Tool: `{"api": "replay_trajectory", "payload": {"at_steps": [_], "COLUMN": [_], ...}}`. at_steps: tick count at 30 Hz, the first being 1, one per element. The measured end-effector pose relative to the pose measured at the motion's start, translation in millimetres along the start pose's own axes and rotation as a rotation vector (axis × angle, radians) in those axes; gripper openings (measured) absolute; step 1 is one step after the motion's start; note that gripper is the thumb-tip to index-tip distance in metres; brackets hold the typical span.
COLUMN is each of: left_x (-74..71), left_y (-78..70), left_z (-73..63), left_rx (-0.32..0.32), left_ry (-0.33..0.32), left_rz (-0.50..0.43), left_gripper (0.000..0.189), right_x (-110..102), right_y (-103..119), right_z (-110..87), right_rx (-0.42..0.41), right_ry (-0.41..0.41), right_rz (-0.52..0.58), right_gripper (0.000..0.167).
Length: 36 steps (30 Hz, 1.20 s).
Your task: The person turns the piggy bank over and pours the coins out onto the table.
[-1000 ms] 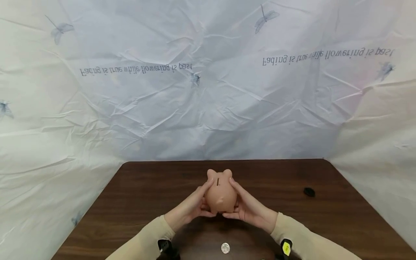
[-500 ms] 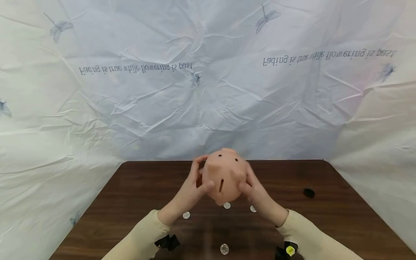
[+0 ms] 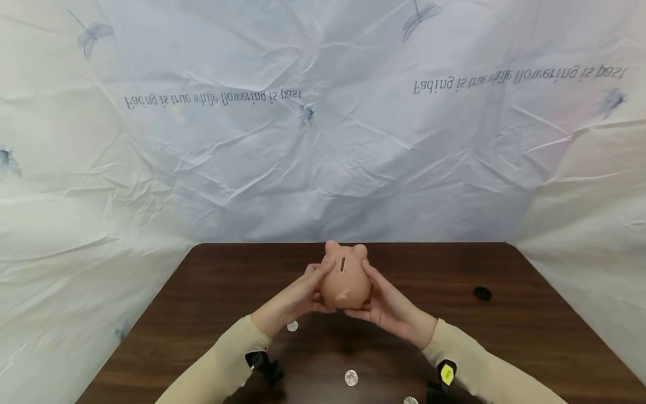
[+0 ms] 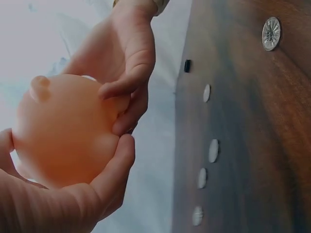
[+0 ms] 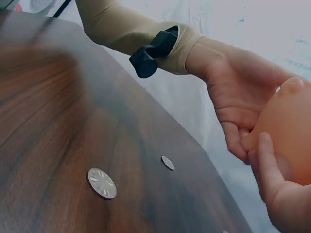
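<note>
A pink piggy bank (image 3: 346, 286) is held up above the table between both hands, its coin slot and curly tail towards the head camera. My left hand (image 3: 301, 289) grips its left side, thumb on the upper flank beside the slot and fingers bent beneath. On the other side my right hand (image 3: 392, 307) holds it the same way. In the left wrist view the rounded body (image 4: 63, 128) sits between the two palms, fingertips meeting near its feet. Below the bank, a silver coin (image 3: 351, 377) lies on the table, another coin (image 3: 292, 326) lies by my left wrist.
The dark wooden table (image 3: 227, 292) carries a small black oval piece (image 3: 482, 293) at the right. One more coin (image 3: 411, 400) shows at the bottom edge. Several coins (image 4: 214, 150) lie spread out in the left wrist view. A wrinkled white cloth (image 3: 323, 168) hangs behind.
Half a second ago the piggy bank was tipped so its eyes showed; now its tail end faces the head camera again, held slightly higher than one second ago. Both hands kept hold.
</note>
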<state>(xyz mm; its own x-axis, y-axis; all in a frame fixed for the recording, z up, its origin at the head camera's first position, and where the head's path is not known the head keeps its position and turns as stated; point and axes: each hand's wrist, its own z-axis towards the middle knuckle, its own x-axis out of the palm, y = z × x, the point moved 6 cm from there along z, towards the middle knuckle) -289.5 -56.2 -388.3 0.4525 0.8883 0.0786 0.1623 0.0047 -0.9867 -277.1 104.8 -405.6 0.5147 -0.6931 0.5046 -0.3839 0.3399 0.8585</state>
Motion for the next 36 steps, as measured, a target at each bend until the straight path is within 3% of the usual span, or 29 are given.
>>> {"api": "replay_trajectory", "payload": {"at_steps": [5,9,18,24,30,32,33,36], "left_x": [-0.1,-0.7,-6.2,-2.1,2.3,4.9,6.7,11.8], "left_y": [19.1,34.2,39.9,38.9,42.1,28.8,17.1,-28.2], "left_z": [3.7,2.4,3.7,1.8,6.0,7.3,6.1,-5.9], "left_rx": [-0.115,-0.157,-0.102,-0.059,-0.114,-0.068,-0.012,0.301], "left_ry": [0.068,0.104,0.0,-0.035,-0.044,-0.034,-0.026,0.017], "left_rz": [-0.022,-0.049,-0.153,-0.207,-0.242,-0.243,-0.242,-0.184], "left_gripper": [0.083,0.085,0.08,0.08,0.083,0.076,0.072,0.07], "right_x": [-7,-11,-17,-17,-17,-11,-5,18], "right_y": [-15,-27,-26,-26,-23,-9,1,39], "right_z": [-0.2,-2.2,-0.9,-0.6,0.6,-0.1,-0.5,-6.4], "right_rx": [0.098,0.139,0.068,0.031,0.067,0.03,-0.024,-0.331], "right_ry": [-0.035,-0.077,-0.174,-0.176,-0.21,-0.212,-0.2,-0.072], "right_rz": [0.078,0.115,0.018,0.09,0.089,0.065,0.037,-0.131], "right_gripper": [0.083,0.091,0.085,0.082,0.087,0.081,0.076,0.062]}}
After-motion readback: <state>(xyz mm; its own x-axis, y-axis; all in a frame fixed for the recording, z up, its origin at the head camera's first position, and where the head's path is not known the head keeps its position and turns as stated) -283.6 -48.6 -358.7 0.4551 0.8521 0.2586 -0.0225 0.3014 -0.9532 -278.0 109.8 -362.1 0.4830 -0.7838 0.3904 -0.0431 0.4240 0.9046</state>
